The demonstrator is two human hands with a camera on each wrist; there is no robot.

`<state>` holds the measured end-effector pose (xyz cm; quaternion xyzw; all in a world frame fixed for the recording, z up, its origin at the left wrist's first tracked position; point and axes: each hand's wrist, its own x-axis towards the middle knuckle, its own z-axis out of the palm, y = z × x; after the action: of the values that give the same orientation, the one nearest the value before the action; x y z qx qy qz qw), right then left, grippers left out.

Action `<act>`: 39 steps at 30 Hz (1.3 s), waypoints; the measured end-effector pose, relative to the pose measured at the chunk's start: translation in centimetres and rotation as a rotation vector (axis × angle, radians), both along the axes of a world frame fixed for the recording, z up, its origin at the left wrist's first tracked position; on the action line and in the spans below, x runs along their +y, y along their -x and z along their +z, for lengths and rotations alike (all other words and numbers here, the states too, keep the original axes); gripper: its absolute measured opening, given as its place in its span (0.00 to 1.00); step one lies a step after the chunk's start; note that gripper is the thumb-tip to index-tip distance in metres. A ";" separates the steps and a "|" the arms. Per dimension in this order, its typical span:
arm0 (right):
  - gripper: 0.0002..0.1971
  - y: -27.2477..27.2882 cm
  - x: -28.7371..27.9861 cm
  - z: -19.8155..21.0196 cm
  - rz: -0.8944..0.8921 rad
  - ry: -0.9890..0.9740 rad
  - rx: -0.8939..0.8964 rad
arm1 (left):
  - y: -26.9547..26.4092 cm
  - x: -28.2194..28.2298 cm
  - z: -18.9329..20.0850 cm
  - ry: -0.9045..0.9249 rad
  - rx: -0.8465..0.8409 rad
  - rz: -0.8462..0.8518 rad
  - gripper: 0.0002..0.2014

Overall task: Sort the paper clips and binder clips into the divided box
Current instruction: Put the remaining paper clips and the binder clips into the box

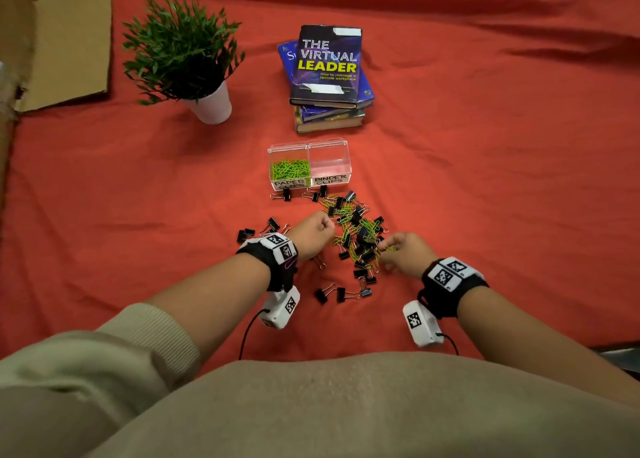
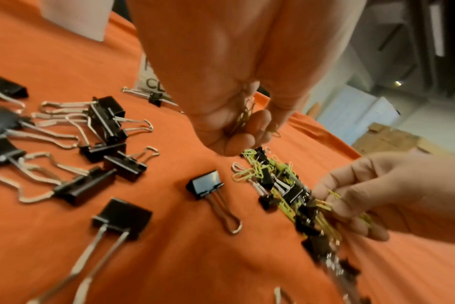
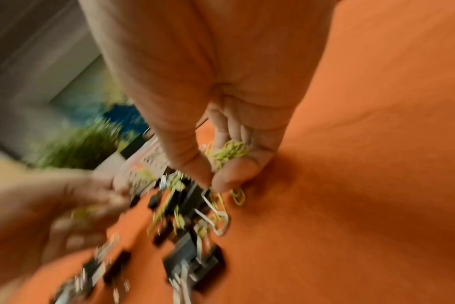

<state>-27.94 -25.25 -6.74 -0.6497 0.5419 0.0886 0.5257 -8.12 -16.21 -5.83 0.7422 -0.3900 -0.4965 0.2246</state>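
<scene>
Before the clear plastic divided box [image 1: 309,162], whose left compartment holds green paper clips [image 1: 290,170], black binder clips [image 1: 360,241] lie mixed on the red-clothed desk [image 1: 485,180]. Left hand [image 1: 312,230] fingers [image 2: 243,139] seemingly clutch paper clips; right hand [image 1: 403,253] cups a green bunch.

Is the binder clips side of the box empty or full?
Empty. The binder clips side shows only clear plastic and red cloth; the black binder clips lie outside.

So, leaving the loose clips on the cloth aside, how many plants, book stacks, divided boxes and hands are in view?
Plant: 1
Book stack: 1
Box: 1
Hands: 2, the left hand and right hand, both holding paper clips
Total: 5
</scene>
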 end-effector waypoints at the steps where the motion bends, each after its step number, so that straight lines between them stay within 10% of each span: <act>1: 0.07 0.1 -0.4 0.3 -0.062 -0.071 -0.063 | 0.0 -0.3 0.0 -0.022 0.054 0.042 0.05; 9: 0.12 0.2 -2.6 2.4 -0.418 -0.437 -0.424 | -0.2 -1.9 -0.1 -0.109 0.286 0.240 0.16; 12: 0.06 -0.3 -3.3 2.4 -0.442 -0.472 -0.462 | -0.2 -1.9 -0.4 -0.108 0.064 0.105 0.14; 18: 0.07 -2.6 -4.2 1.1 -0.231 -0.060 -0.051 | 0.6 -0.6 -1.3 -0.066 -0.480 -0.300 0.10; 26: 0.23 -4.9 -2.7 0.2 0.100 0.191 0.197 | 0.8 -0.2 -2.0 -0.056 -0.528 -0.354 0.10; 39: 0.07 -5.7 -3.6 3.2 0.032 -0.125 -0.157 | -5.7 -3.9 2.4 0.167 -0.367 0.144 0.05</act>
<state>-22.20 -28.88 -3.51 -0.6293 0.4819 0.0794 0.6046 -2.43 -20.11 -3.41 0.8250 -0.4102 -0.3016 0.2453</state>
